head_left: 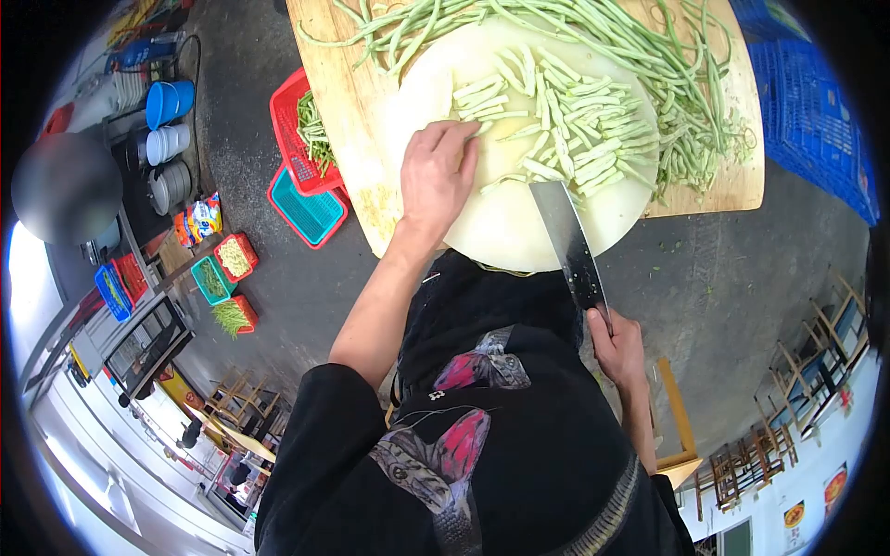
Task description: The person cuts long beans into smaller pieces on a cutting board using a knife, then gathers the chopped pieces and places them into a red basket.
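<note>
My left hand (440, 171) rests over the left part of the round white cutting board (431, 83), its fingers bent together. A bit of green bean shows at the fingertips, beside a small row of cut green bean pieces (479, 95). More cut pieces (593, 125) lie spread over the board's middle and right. My right hand (619, 347) is closed round the handle of a cleaver (570, 243). The wide blade points up and left, its tip over the board's near edge by the pieces. Small green flecks stick to the blade.
Long whole green beans (640, 46) are heaped along the far and right sides of the wooden table (357, 111). At left stand a red basket (289, 120) with beans and a teal basket (311, 206). Blue crates (816, 111) stand at right, a wooden stool (680, 426) near my right arm.
</note>
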The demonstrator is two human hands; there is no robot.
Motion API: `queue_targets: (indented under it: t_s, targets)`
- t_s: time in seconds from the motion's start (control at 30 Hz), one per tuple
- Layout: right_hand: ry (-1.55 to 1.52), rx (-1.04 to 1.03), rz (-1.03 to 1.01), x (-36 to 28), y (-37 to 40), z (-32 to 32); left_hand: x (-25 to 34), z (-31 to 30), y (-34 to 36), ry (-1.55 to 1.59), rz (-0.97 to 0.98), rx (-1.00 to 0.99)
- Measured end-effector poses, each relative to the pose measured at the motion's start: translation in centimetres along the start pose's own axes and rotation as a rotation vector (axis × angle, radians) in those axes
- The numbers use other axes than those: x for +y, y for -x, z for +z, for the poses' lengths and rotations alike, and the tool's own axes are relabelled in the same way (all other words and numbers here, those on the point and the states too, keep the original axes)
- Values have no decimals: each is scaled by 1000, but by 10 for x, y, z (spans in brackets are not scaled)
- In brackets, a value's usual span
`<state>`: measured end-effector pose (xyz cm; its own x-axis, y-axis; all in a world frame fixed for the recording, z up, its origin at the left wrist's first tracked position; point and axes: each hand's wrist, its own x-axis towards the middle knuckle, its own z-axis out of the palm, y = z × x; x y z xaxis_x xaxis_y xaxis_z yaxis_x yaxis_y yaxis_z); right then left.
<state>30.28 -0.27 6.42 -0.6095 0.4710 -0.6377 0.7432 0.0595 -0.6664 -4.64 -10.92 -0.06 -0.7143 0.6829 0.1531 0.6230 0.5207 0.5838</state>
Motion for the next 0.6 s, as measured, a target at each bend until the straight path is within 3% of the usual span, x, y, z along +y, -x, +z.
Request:
queue_targets:
  t_s: [0.13, 0.23, 0.37, 0.6]
  targets:
    - [0, 13, -16, 2, 1, 3, 3, -3, 0, 51, 65, 83]
    - [-8, 12, -13, 1, -1, 2, 13, 5, -7, 61, 193, 24]
    - [-15, -6, 35, -1, 0, 1, 25, 15, -19, -85, 185, -77]
    - [-25, 6, 12, 0, 2, 4, 27, 1, -3, -41, 128, -68]
